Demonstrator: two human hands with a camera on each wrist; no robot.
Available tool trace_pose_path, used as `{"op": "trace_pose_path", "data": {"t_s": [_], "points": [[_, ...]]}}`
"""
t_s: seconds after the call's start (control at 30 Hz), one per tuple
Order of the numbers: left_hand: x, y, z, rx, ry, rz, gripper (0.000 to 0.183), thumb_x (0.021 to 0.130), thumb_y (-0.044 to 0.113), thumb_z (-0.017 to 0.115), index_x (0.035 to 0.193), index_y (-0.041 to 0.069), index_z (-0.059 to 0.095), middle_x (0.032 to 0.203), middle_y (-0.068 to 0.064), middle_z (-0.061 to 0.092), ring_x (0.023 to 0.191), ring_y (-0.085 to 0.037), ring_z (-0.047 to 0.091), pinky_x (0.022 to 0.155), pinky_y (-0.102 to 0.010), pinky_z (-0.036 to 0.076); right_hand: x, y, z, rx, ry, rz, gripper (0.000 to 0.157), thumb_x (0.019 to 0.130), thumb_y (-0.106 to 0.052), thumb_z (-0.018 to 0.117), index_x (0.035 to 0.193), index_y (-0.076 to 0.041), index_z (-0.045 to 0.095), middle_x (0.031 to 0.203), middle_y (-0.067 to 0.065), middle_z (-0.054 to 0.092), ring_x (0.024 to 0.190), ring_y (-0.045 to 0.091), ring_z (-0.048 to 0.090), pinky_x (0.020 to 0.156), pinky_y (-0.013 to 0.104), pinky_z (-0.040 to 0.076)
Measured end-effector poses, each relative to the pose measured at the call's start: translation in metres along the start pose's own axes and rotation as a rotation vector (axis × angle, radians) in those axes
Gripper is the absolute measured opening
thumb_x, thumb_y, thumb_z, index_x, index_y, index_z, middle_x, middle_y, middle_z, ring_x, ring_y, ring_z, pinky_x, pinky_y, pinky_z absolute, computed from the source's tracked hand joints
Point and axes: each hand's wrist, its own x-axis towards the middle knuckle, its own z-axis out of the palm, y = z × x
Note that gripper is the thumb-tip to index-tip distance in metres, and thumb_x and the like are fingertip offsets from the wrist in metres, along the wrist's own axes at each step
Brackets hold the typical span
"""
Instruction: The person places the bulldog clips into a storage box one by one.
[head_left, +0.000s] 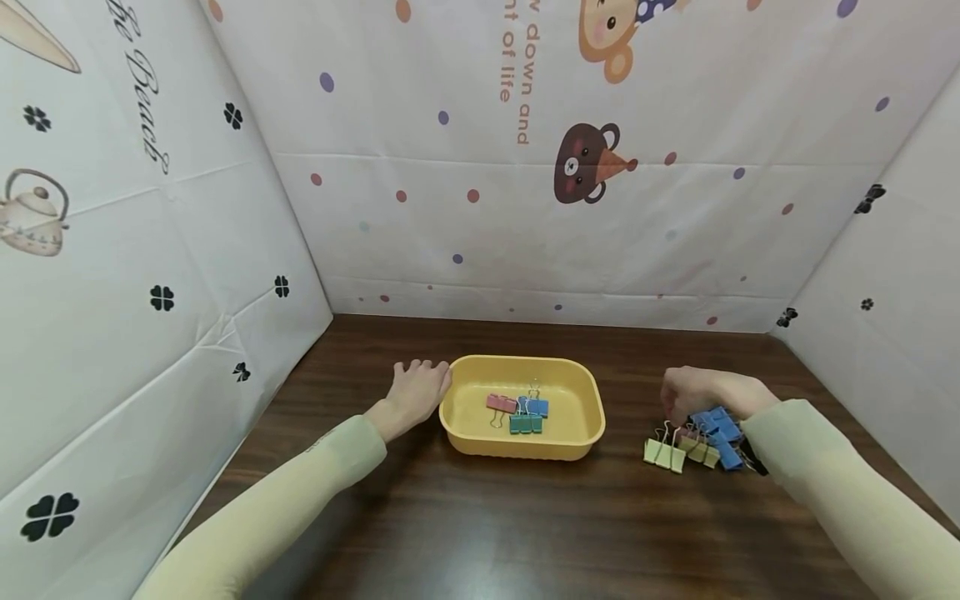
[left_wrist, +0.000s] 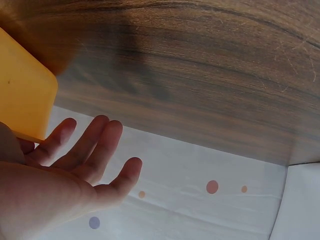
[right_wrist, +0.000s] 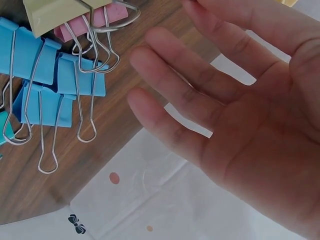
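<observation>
My left hand (head_left: 411,397) is at the left end of a yellow plastic tray (head_left: 522,447), its fingers loosely spread beside the rim in the left wrist view. Inside the tray lie a pink binder clip (head_left: 501,403), a blue binder clip (head_left: 537,407) and a green binder clip (head_left: 526,424). My right hand (head_left: 705,392) reaches down over a pile of binder clips, its thumb and index tips close together, the other fingers loosely extended. The pile has a light yellow clip (head_left: 664,455), an olive clip (head_left: 700,451), several blue clips (right_wrist: 30,55) and a pink clip (right_wrist: 95,22).
The dark wooden table (head_left: 465,525) is enclosed by a white printed sheet at the back (head_left: 450,233), left (head_left: 112,350) and right (head_left: 885,358). At the pile's right side a black clip (head_left: 753,460) shows partly under the sleeve.
</observation>
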Motion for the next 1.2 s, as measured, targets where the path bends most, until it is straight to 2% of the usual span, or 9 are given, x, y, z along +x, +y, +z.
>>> {"op": "trace_pose_path", "data": {"t_s": [0.37,0.53,0.7,1.0,1.1,1.2], "points": [[0.000,0.000,0.000,-0.002,-0.010,0.006,0.035,0.105,0.031,0.031,0.105,0.012,0.061,0.099,-0.012,0.068,0.095,-0.033,0.060,0.087,-0.059,0.042,-0.001,-0.002,-0.002,0.022,-0.009,-0.013,0.005,0.077,-0.005,0.068,0.078,-0.008,0.071,0.073,-0.003,0.065,0.063,0.011,0.049,0.056,0.028,0.041],[0.000,-0.001,0.000,-0.010,-0.015,0.005,0.035,0.105,0.031,0.031,0.105,0.012,0.061,0.099,-0.012,0.068,0.096,-0.033,0.060,0.088,-0.060,0.041,-0.004,-0.005,-0.006,0.028,-0.005,-0.026,0.006,0.076,-0.005,0.069,0.082,-0.007,0.072,0.075,-0.002,0.066,0.063,0.010,0.048,0.056,0.027,0.042],[0.000,0.000,0.000,-0.013,-0.018,0.006,0.035,0.105,0.031,0.031,0.103,0.013,0.061,0.097,-0.011,0.068,0.094,-0.032,0.059,0.087,-0.059,0.041,-0.002,-0.007,-0.010,0.025,-0.006,-0.034,0.007,0.074,-0.002,0.066,0.077,-0.007,0.071,0.068,-0.005,0.062,0.058,0.007,0.044,0.053,0.025,0.038],[0.000,0.000,-0.001,-0.010,-0.008,0.011,0.036,0.105,0.032,0.031,0.101,0.012,0.061,0.094,-0.011,0.068,0.092,-0.032,0.060,0.085,-0.059,0.042,-0.002,-0.009,-0.017,0.126,-0.018,0.060,0.015,0.074,0.001,0.058,0.076,-0.007,0.070,0.057,-0.004,0.049,0.045,0.007,0.025,0.043,0.023,0.026],[0.001,0.000,-0.002,-0.008,-0.009,0.010,0.036,0.105,0.032,0.031,0.101,0.012,0.061,0.092,-0.010,0.067,0.091,-0.032,0.060,0.084,-0.058,0.042,-0.001,-0.010,-0.021,0.121,-0.006,0.068,0.014,0.074,0.000,0.057,0.073,-0.008,0.068,0.056,-0.005,0.046,0.045,0.007,0.027,0.043,0.024,0.027],[0.001,0.000,-0.002,-0.003,-0.013,0.011,0.036,0.105,0.032,0.030,0.100,0.012,0.060,0.090,-0.009,0.067,0.090,-0.031,0.060,0.083,-0.057,0.042,-0.001,-0.011,-0.024,0.098,0.017,0.048,0.011,0.074,-0.001,0.060,0.073,-0.009,0.068,0.057,-0.005,0.049,0.047,0.007,0.034,0.045,0.025,0.032]]}}
